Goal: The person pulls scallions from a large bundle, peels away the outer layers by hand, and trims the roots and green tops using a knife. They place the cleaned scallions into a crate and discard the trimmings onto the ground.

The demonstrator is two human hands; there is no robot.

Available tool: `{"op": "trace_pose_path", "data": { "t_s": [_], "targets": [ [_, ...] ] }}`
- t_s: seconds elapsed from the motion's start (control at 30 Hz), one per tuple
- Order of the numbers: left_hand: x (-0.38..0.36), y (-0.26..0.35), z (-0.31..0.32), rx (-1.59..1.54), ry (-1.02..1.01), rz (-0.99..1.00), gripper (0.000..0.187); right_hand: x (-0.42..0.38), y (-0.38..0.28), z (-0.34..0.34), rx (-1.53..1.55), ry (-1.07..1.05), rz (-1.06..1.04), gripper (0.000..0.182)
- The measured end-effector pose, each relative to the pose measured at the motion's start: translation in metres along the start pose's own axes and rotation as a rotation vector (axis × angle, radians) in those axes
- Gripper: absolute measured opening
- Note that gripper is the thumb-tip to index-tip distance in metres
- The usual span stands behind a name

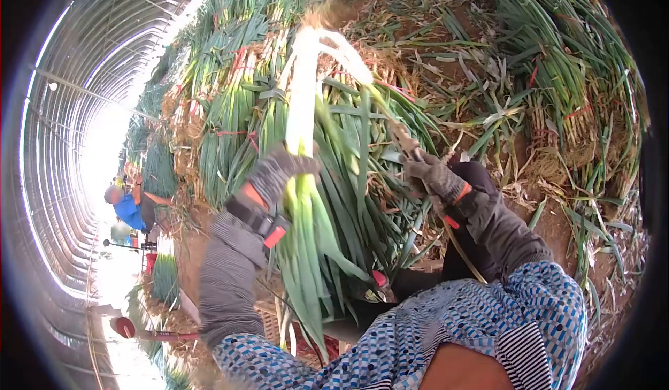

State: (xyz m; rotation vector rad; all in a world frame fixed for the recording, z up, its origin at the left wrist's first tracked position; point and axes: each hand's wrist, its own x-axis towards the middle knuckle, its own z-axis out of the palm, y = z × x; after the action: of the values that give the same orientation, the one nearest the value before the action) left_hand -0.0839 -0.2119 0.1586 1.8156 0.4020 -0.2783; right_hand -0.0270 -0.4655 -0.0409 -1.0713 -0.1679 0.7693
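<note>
Gloved left hand (279, 170) clamped around a tall green onion stalk (304, 90), white shaft rising above the fingers, green leaves (327, 243) hanging below. Gloved right hand (435, 177) pinched on a strip of outer skin (362, 69) peeling from the shaft. Beyond the fingertips, tied bundles (237, 90) already stacked; loose trimmings (488, 111) scattered; peeling of this stalk seemingly unfinished
</note>
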Motion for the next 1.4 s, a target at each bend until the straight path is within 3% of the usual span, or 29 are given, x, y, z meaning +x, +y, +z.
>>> {"op": "trace_pose_path", "data": {
  "t_s": [0.13, 0.2, 0.3, 0.33, 0.43, 0.57, 0.7, 0.77, 0.83, 0.93, 1.0, 1.1, 1.2, 1.27, 1.33, 1.37, 1.4],
  "targets": [
    [0.067, 0.058, -0.065, 0.299, 0.116, 0.018, 0.033, 0.009, 0.009, -0.018, 0.051, -0.078, -0.011, 0.039],
    [0.104, 0.062, -0.106, 0.142, 0.111, 0.095, 0.025, 0.004, -0.009, -0.013, -0.006, -0.11, 0.04, 0.038],
    [0.158, 0.062, -0.144, 0.382, 0.373, -0.042, 0.019, 0.006, -0.027, -0.008, -0.046, -0.141, 0.117, 0.035],
    [0.174, 0.05, -0.155, 0.421, 0.415, -0.086, 0.018, 0.008, -0.026, -0.013, -0.052, -0.183, 0.207, 0.043],
    [0.236, -0.021, -0.206, 0.415, 0.467, -0.171, 0.016, 0.01, -0.036, -0.009, 0.048, -0.201, 0.206, 0.057],
    [0.296, -0.1, -0.215, 0.612, 0.478, -0.448, 0.029, 0.018, -0.028, -0.02, -0.066, -0.226, 0.246, 0.049],
    [0.324, -0.129, -0.206, 1.127, 0.477, -0.565, 0.029, 0.019, -0.026, -0.021, -0.087, -0.24, 0.222, 0.037],
    [0.319, -0.129, -0.202, 1.185, 0.452, -0.567, 0.03, 0.019, -0.03, -0.019, -0.1, -0.268, 0.262, 0.037],
    [0.308, -0.129, -0.195, 1.175, 0.428, -0.537, 0.031, 0.027, -0.007, -0.018, -0.118, -0.288, 0.039, 0.035],
    [0.282, -0.138, -0.181, 1.115, 0.393, -0.463, 0.032, 0.017, -0.002, -0.008, -0.127, -0.19, -0.036, 0.036],
    [0.258, -0.148, -0.175, 1.037, 0.373, -0.4, 0.033, 0.012, -0.017, -0.008, -0.137, -0.191, 0.07, 0.039],
    [0.214, -0.17, -0.174, 0.812, 0.314, -0.287, 0.034, 0.012, -0.01, -0.01, -0.146, -0.238, 0.234, 0.036],
    [0.136, -0.125, -0.131, 0.503, 0.2, -0.17, 0.029, 0.01, -0.004, 0.001, -0.213, -0.168, 0.128, 0.032],
    [0.077, -0.08, -0.094, 0.194, 0.079, -0.177, 0.024, 0.009, 0.009, 0.008, -0.186, -0.155, 0.163, 0.032],
    [0.052, -0.078, -0.095, 0.126, -0.037, -0.229, 0.023, -0.001, 0.015, 0.022, -0.183, -0.115, 0.177, 0.033],
    [0.038, -0.081, -0.091, 0.078, -0.065, -0.22, 0.023, -0.011, 0.016, 0.028, -0.061, -0.194, 0.26, 0.038],
    [0.025, -0.083, -0.077, 0.025, -0.091, -0.214, 0.023, -0.021, 0.022, 0.036, -0.239, -0.171, 0.114, 0.04]
  ]
}}
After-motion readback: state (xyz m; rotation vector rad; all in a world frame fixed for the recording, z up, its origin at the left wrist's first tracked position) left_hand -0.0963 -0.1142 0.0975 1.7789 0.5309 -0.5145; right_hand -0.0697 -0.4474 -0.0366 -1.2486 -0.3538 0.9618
